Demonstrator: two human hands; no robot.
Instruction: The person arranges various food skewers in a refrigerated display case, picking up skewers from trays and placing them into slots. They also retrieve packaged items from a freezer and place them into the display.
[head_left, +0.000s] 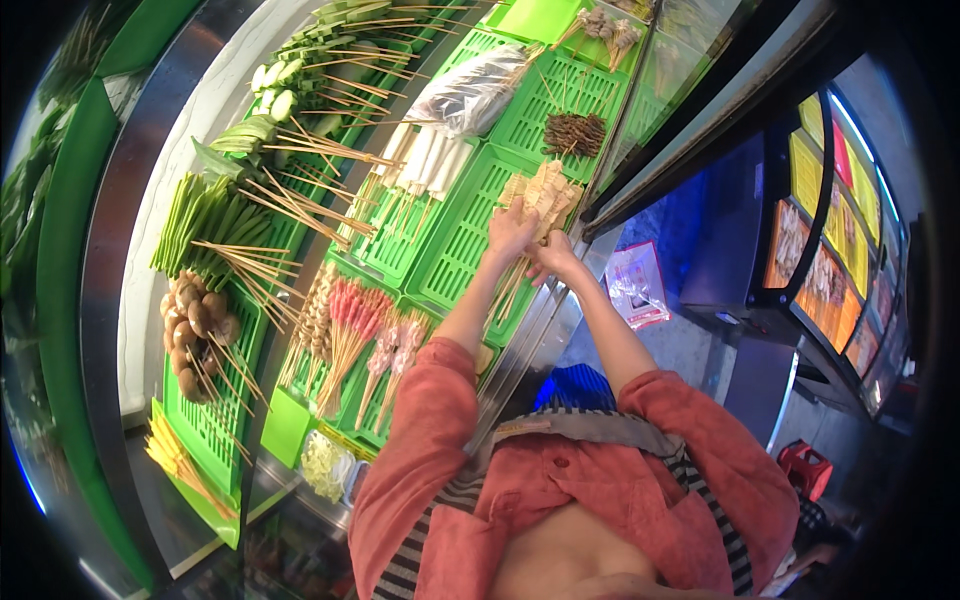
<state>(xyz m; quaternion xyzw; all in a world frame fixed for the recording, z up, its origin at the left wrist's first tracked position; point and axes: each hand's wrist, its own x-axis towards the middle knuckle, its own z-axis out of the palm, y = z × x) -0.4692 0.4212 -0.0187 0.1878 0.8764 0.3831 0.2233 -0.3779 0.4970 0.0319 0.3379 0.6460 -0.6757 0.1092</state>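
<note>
Pale tan, folded skewered food (551, 196), perhaps tofu skin, lies at the near edge of a green slotted plastic basket (457, 255). My left hand (512, 227) is on its left side, the fingers around the lower part of the bunch. Just to the right, my right hand (551, 255) touches the bunch near the top of its wooden sticks (508, 292), fingers bent. The two hands almost meet. Dark brown skewers (574, 135) lie in the basket beyond. White rod-shaped skewered food (435, 161) and a plastic-wrapped bundle (471, 88) rest to the left.
Pink skewers (360, 304) stand lower left. Farther left are green bean skewers (206, 225), mushroom skewers (196, 330) and sliced green vegetables (281, 86). A metal rail (525, 337) edges the case, with a dark frame (675, 127) at upper right. A plastic bag (636, 285) lies beyond the rail.
</note>
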